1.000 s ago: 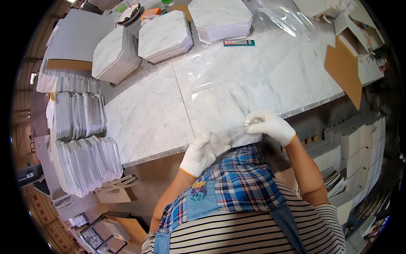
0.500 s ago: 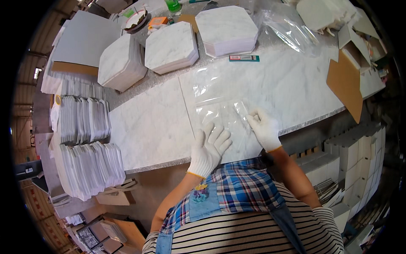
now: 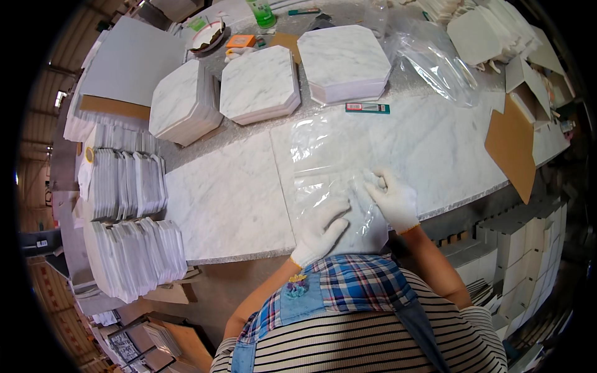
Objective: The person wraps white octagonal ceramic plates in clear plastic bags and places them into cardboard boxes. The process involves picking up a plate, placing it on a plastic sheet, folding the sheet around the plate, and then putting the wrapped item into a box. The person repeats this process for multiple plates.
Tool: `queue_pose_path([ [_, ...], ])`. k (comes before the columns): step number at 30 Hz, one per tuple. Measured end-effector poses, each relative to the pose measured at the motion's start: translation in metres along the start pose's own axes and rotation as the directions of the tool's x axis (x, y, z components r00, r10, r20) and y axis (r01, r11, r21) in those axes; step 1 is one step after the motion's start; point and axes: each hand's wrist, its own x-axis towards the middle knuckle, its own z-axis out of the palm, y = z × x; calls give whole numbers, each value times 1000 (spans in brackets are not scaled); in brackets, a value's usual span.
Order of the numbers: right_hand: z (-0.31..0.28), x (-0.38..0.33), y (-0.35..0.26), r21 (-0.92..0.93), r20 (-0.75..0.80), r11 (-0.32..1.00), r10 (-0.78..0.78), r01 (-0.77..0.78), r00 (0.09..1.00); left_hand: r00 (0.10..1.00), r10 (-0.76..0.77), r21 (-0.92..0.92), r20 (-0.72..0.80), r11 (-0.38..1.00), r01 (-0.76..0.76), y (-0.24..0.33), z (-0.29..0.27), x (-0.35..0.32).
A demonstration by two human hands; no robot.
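A sheet of clear film [image 3: 317, 180] lies between and beyond the two gloved hands, partly under the left one. It is thin, glossy and see-through, so the grey-veined white surface below shows through it. Bright streaks mark its wrinkles, a crease runs across it ahead of the left hand, and its near part, between the hands, is more rumpled.

The left hand [image 3: 321, 235] rests on the film's near left part, fingers reaching forward and right, thumb parted from them in a moderate gap. The right hand [image 3: 393, 202] is at the film's right side, thumb and fingers curled narrowly together; whether they pinch a fold cannot be told.

The desk [image 3: 230, 205] has its front edge just below the left hand, right against the plaid apron [image 3: 360, 283]; to the right of the right hand that edge slants away forward. A seam in the top runs just left of the film. Left of the left hand, a broad flat stretch reaches to upright rows of tiles [image 3: 134, 255]. Right of the right hand, another stretch runs to a brown cardboard piece [image 3: 513, 149] overhanging the edge. Ahead, beyond the film, a small teal case [image 3: 368, 108] and a stack of cut-corner tiles [image 3: 344, 56] bound the reach.
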Motion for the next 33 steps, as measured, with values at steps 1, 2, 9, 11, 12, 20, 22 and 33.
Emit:
queue_pose_path([
  [1,-1,4,-1,13,25,1000,13,-14,1000,997,71,101,31,992,-74,3,-1,4],
  [2,-1,7,2,-12,59,999,43,-43,997,978,209,209,15,956,-207,9,1,11],
  [9,10,53,23,-90,59,996,4,1,998,898,354,562,261,700,-440,28,10,36],
  [11,8,76,7,-172,56,985,-10,19,998,910,281,592,305,693,-413,31,6,37],
  [12,5,85,-14,-250,96,968,4,20,995,914,243,606,324,688,-398,30,5,37],
  [20,70,144,-31,-276,-26,955,109,-112,994,934,208,642,291,682,-352,30,6,35],
  [22,73,150,-23,-231,-15,968,94,-95,995,940,191,650,281,683,-333,31,4,36],
  [33,15,117,-33,663,427,723,-152,-194,892,953,172,677,249,673,-298,25,6,33],
])
